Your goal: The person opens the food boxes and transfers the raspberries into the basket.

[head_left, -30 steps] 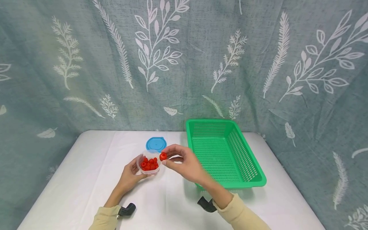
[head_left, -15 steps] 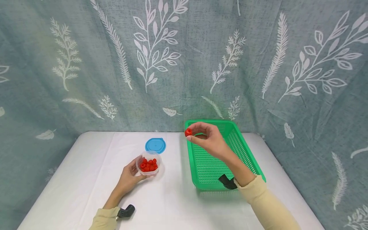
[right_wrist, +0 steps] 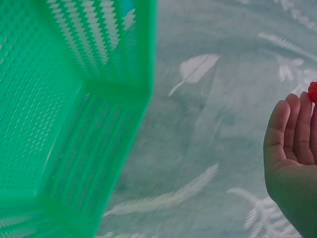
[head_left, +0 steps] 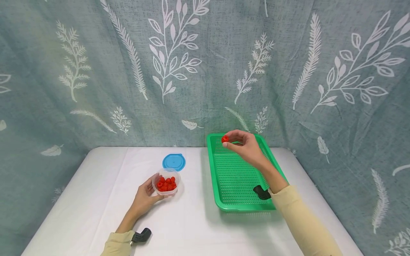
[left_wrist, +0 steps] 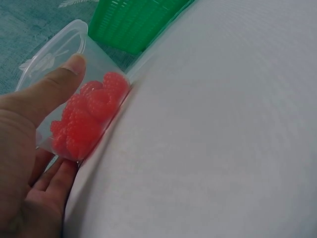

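Note:
My left hand holds a clear plastic tub between thumb and fingers, on the white tabletop. Several red raspberries lie at the bottom of the tub. Over the far left part of the green basket, my right hand pinches a single raspberry between thumb and fingertips. In the right wrist view, only an edge of that raspberry shows at the right border, above the fingers. No raspberry is visible on the part of the basket floor that shows.
A round blue lid lies flat behind the tub. The white table ends at a grey-green leaf-patterned curtain. The basket has raised slotted walls and stands on the right side of the table.
My right hand has carried the raspberry from beside the tub, rightward and away from me, to over the basket. The left hand and tub have stayed in place.

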### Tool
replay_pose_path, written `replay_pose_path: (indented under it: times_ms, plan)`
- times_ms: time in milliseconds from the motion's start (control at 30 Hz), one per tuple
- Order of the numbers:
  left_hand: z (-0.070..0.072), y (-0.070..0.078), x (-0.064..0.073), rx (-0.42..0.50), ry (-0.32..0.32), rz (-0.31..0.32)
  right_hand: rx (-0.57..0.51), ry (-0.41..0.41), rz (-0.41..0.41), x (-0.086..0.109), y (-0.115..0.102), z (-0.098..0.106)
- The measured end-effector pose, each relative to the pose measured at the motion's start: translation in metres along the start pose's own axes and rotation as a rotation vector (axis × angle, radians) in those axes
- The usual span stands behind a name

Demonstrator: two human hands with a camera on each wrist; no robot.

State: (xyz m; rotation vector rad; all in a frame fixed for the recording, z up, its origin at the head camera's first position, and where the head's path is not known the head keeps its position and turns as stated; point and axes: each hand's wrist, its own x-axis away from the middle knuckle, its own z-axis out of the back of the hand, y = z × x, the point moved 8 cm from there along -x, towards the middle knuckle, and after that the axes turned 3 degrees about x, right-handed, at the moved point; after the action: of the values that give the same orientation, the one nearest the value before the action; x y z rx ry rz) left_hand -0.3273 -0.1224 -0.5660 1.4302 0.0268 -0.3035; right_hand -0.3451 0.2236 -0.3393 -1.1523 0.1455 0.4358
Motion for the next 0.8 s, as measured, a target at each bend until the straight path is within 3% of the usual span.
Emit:
replay_pose_path:
  times_ms: [433, 800]
  plan:
    - [0.002, -0.001, 0.001, -0.03, 0.008, -0.007, 0.034, 0.045, -0.144, -0.026, 0.062, 0.035]
    - [0.0, -0.001, -0.001, -0.035, -0.008, -0.017, 0.067, 0.011, -0.295, -0.033, 0.111, 0.042]
